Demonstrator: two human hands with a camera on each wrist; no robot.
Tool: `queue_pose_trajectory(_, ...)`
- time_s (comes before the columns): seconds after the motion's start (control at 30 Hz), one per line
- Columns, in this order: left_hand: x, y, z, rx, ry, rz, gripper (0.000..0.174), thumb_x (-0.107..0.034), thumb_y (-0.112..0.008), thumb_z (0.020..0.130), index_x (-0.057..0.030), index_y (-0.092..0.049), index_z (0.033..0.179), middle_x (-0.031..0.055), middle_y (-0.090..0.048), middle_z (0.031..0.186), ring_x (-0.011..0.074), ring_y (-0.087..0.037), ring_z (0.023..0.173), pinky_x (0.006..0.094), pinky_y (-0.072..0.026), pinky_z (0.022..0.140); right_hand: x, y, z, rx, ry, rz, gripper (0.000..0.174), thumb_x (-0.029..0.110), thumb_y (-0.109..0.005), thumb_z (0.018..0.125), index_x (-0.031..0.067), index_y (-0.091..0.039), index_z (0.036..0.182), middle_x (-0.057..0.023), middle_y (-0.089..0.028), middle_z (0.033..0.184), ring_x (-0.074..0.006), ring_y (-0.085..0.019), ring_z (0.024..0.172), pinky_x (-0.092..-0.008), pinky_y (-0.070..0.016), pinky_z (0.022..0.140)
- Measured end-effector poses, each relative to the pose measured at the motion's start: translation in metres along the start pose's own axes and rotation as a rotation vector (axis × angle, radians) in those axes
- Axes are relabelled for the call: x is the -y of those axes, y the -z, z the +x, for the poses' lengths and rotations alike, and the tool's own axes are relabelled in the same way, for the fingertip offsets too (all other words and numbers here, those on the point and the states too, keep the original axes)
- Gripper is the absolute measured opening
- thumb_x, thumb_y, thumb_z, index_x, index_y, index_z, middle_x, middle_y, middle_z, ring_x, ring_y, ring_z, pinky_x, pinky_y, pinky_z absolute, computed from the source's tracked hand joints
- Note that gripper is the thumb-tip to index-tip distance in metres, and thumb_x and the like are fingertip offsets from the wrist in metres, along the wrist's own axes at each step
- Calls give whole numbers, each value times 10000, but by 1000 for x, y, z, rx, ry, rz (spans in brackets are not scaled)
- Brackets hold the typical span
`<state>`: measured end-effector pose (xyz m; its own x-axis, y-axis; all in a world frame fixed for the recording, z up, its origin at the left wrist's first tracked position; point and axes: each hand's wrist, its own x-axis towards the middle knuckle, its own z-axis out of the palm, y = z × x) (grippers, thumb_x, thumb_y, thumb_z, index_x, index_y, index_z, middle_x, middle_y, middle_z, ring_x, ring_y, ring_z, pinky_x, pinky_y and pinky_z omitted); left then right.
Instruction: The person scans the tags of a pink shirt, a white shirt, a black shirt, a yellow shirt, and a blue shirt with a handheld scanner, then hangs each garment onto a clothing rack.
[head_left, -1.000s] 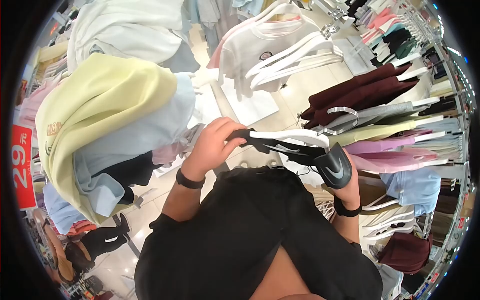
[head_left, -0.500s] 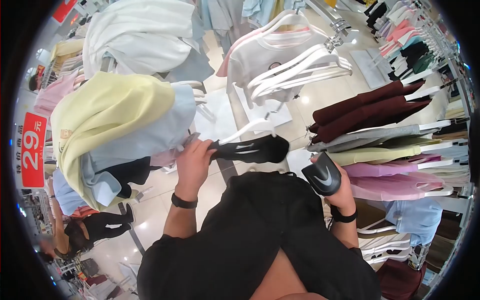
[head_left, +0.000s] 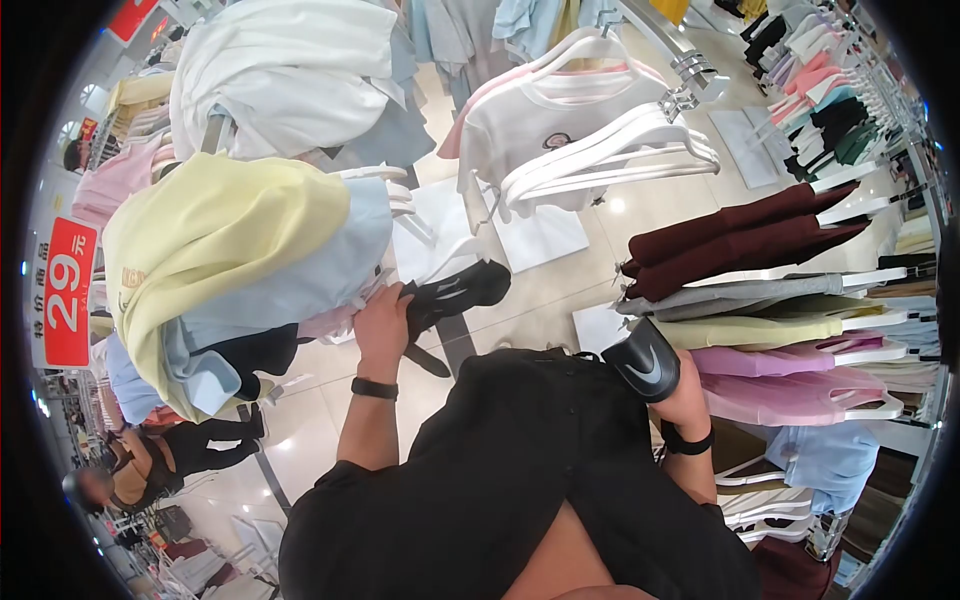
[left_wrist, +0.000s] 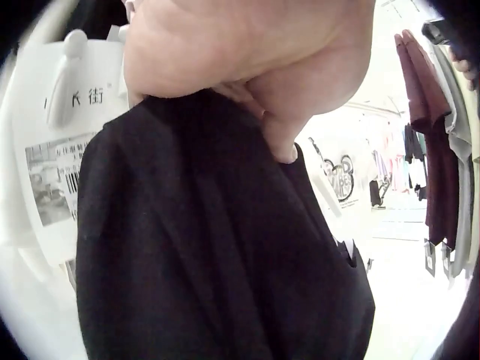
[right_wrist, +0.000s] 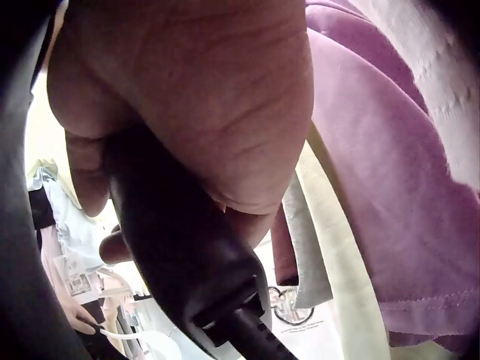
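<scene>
My left hand (head_left: 382, 325) grips a black garment (head_left: 455, 288) on a white hanger (head_left: 445, 258), close beside the light-coloured clothes on the left. In the left wrist view the black cloth (left_wrist: 210, 225) hangs in folds below the hand, with the thumb over its upper edge. My right hand (head_left: 685, 390) holds a black handheld garment steamer (head_left: 640, 365) with a grey crescent mark, in front of the right-hand clothes. A cord (right_wrist: 259, 337) leaves the lower end of the steamer in the right wrist view. The palm covers part of its body.
A pale yellow garment (head_left: 240, 215) and a light blue one (head_left: 300, 265) drape over the left rack. Several bare white hangers (head_left: 610, 160) hang ahead. Maroon (head_left: 740, 240) and pink (head_left: 780, 390) clothes line the right. A red price sign (head_left: 70, 280) stands far left; another person (head_left: 170, 465) is lower left.
The left hand has carried the black garment and hanger leftward toward the light clothes. The steamer, beside the garment's right end a second ago, is now apart from it, still in the right hand.
</scene>
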<state>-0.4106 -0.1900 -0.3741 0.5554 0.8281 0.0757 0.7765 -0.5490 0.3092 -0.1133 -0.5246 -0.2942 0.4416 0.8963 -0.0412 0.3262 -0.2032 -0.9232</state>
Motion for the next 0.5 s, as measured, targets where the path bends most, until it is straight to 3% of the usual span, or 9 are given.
queue_pose_trajectory(0.13,3,-25,13,-11,66,-87,250,-281,-635,987,-100,-710,1142,122,-702,1010,363,-668,987,469,-526,838,3,0,-1,-8,-13,-13,387,30,-752,743,-40,-680,1117,-185,-730,995,-337,-722,908,-357,-546,838)
queue_pose_trajectory(0.27,-12,-42,27,-85,18,-130,250,-268,-640,993,-78,-706,1143,139,-698,1012,373,-646,1042,466,-494,910,-1,-3,-7,-9,-50,-2,392,31,-754,743,-40,-685,1123,-197,-733,1015,-340,-716,917,-367,-543,843)
queue_pose_trajectory(0.37,-15,-55,54,-86,-83,-281,271,-231,-677,977,-45,-689,1172,163,-674,997,387,-644,963,448,-500,853,0,-5,-11,-21,-52,-11,403,38,-761,736,-36,-691,1126,-203,-733,1026,-353,-708,926,-379,-541,845)
queue_pose_trajectory(0.5,-47,-55,85,-151,-157,-328,221,-220,-696,958,-38,-716,1083,136,-664,906,359,-653,865,434,-514,780,-3,-4,-18,-35,-76,-43,418,54,-772,728,-31,-698,1131,-208,-731,1048,-367,-704,940,-387,-542,848)
